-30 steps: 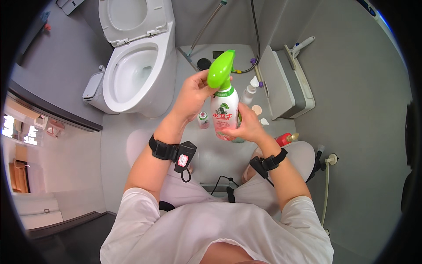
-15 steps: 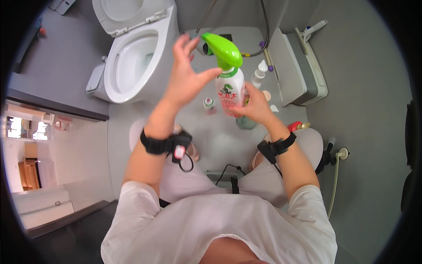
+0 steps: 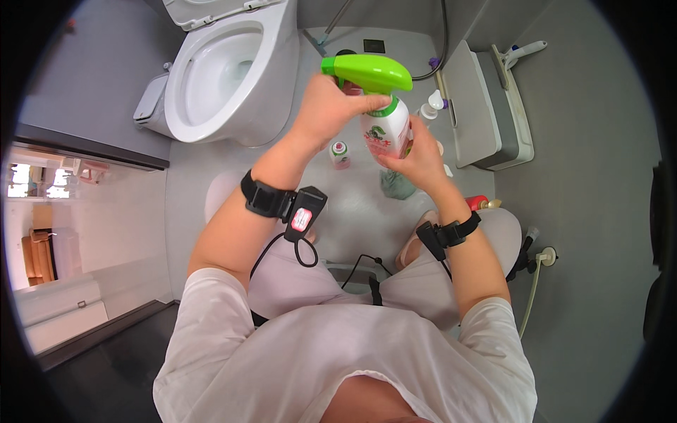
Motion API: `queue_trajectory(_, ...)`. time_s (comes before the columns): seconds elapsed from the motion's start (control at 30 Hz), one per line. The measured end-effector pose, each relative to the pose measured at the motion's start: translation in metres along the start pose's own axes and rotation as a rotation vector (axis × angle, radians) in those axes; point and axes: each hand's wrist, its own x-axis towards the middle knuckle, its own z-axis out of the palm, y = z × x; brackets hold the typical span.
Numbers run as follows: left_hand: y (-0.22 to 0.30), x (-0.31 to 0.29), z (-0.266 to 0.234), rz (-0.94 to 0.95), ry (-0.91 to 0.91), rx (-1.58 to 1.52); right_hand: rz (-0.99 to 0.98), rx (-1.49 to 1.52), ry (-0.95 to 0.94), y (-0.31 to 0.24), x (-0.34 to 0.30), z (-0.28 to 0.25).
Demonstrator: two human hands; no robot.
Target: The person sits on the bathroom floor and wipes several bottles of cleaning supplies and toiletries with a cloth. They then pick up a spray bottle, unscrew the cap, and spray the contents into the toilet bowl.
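A white spray bottle (image 3: pixel 381 128) with a bright green trigger head is held up in front of me, its nozzle pointing left. My left hand (image 3: pixel 328 109) is closed round the neck just under the head, thumb across the front; its fingertips are partly hidden behind. Lower down, my right hand (image 3: pixel 422 161) grips the bottle's body from the right. On the floor beyond my knees stands a small white and pink bottle (image 3: pixel 339 155). A grey-green bag-like bundle (image 3: pixel 397 185) lies below the spray bottle.
A toilet (image 3: pixel 218 81) stands at the far left, with a small bin (image 3: pixel 151 99) beside it. To the right are a white pump bottle (image 3: pixel 431 106), a grey and white bin (image 3: pixel 486 113) with a white-handled brush (image 3: pixel 525 51), and a red bottle (image 3: pixel 477 203). A squeegee (image 3: pixel 324 37) leans near the drain.
My left hand has come in from the left, where its fingers were spread, and closed round the bottle's neck. The spray head has turned, and the bottle has shifted slightly right.
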Motion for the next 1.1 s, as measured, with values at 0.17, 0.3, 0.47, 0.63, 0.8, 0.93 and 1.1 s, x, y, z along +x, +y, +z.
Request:
queue_trajectory(0.17,-0.017,-0.001,-0.006,0.053,-0.005,-0.279,0.074,0.119,-0.122,0.005,-0.003,0.006)
queue_trajectory(0.3,-0.019,0.002,-0.018,-0.008,-0.12,-0.187,0.14,0.339,-0.245,-0.002,-0.006,0.008)
queue_trajectory(0.47,-0.025,0.0,-0.01,0.04,-0.046,-0.115,0.137,0.175,-0.161,-0.004,-0.006,0.018)
queue_trajectory(0.63,-0.034,-0.007,0.003,0.077,0.143,0.013,0.056,0.041,0.03,0.002,-0.009,0.033)
queue_trajectory(0.8,-0.038,-0.008,0.001,0.024,0.163,0.083,0.045,-0.039,0.101,0.005,-0.011,0.039)
queue_trajectory(0.93,-0.039,-0.01,-0.001,0.089,0.128,-0.021,0.068,0.044,0.09,0.005,-0.013,0.038)
queue_trajectory(1.1,-0.037,-0.012,-0.003,-0.027,0.073,-0.054,0.103,0.005,0.036,0.005,-0.017,0.04)
